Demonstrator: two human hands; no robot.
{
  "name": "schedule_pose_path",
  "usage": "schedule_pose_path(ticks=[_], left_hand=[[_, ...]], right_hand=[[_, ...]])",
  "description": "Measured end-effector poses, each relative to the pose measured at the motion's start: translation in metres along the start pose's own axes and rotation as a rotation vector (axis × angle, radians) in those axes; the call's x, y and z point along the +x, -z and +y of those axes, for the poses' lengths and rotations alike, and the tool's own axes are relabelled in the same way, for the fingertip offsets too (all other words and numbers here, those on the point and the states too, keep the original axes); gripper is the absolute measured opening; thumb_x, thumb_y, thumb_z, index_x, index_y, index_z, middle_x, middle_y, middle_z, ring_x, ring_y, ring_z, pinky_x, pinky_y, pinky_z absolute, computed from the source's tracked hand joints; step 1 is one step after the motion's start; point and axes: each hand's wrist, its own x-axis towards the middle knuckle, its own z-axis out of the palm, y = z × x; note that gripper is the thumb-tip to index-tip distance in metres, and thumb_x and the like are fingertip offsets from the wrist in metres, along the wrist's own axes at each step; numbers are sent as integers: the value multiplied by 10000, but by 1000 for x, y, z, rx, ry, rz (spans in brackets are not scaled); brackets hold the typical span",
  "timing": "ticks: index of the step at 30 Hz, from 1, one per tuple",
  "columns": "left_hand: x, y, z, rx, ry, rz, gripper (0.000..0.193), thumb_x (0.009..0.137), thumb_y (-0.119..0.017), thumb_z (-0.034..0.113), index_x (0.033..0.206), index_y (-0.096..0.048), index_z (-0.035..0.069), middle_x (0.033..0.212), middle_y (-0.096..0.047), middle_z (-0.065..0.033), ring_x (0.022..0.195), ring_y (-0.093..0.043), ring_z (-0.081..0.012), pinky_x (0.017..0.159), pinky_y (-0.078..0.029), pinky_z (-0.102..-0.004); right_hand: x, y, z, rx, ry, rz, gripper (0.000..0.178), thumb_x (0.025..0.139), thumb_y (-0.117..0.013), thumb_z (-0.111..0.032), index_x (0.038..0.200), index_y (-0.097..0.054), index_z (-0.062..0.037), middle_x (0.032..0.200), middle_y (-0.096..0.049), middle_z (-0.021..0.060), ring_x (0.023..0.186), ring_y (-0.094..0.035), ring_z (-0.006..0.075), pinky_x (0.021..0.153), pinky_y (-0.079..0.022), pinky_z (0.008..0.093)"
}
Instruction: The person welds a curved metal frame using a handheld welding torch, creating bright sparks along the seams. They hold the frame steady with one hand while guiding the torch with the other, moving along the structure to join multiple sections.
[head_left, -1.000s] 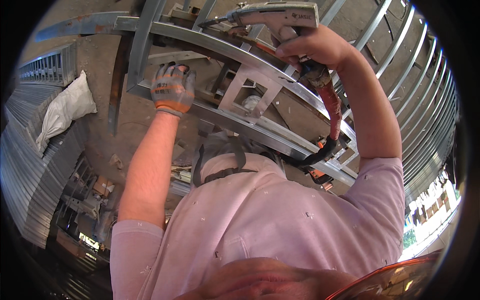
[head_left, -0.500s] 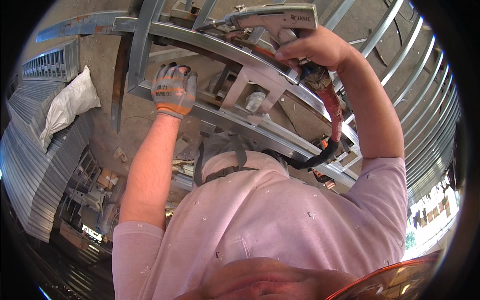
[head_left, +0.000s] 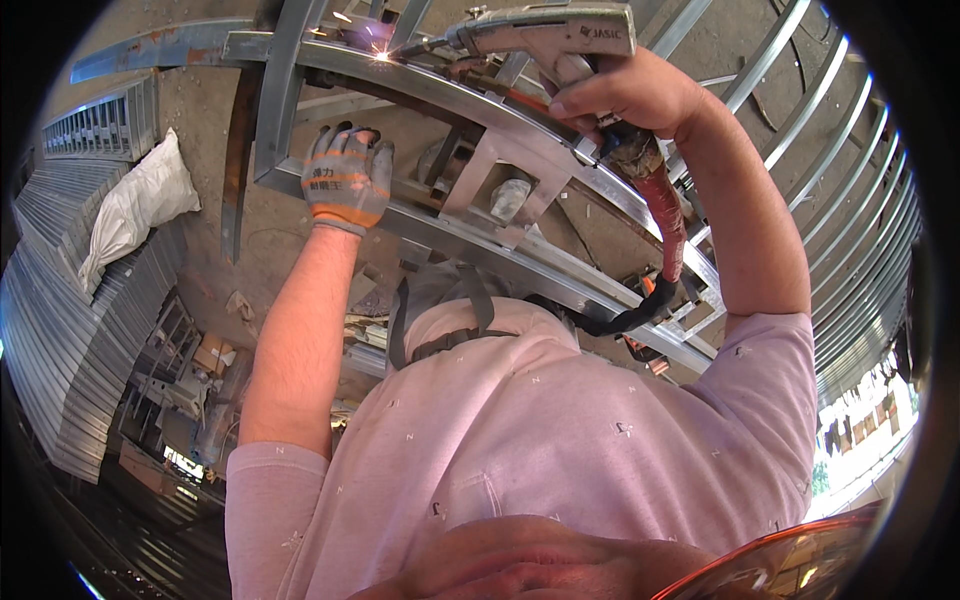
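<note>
Looks like welding, mid-joint: bright spark (head_left: pixel 382 57) at the nozzle of the welding torch (head_left: pixel 545 30), on the upper rail (head_left: pixel 450 92) of a metal frame, near a crossing upright (head_left: pixel 283 100). Right hand (head_left: pixel 630 90), bare, clamped round the torch handle; red-wrapped cable (head_left: pixel 662 205) hangs below. Left hand (head_left: pixel 347 180), gloved, rests at the lower rail (head_left: pixel 480 252); can't tell if it grips. 2 hands well apart. Next move probably calls for a steady tip along the joint, left hand clear of sparks.

Surface: no bench seen, just the frame, a square-holed plate (head_left: pixel 467 185) between its 2 rails, bare floor (head_left: pixel 200 110) below. Room: workshop, white sack (head_left: pixel 140 205) and ribbed metal stacks (head_left: pixel 60 340) at left, row of curved bars (head_left: pixel 862 105) at right.
</note>
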Motion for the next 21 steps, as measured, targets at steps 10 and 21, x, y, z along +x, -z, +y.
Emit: schedule_pose_path(ticks=[10,21], left_hand=[[2,-2,-2,-1,-18,2,216,938,-648,336,1051,-716,164,1079,-728,-104,1082,-673,-341,940,-531,-472],[1,-2,-3,-19,-35,27,215,940,-648,315,1069,-707,153,1076,-723,-104,1082,-664,-351,937,-524,-487]], right_hand=[[-3,0,-4,-81,19,8,173,861,-772,-154,877,-719,10,707,-654,49,599,-607,136,571,-496,289],[-14,-9,-5,-31,195,45,180,859,-772,-155,887,-725,16,720,-659,50,597,-606,134,555,-489,288]])
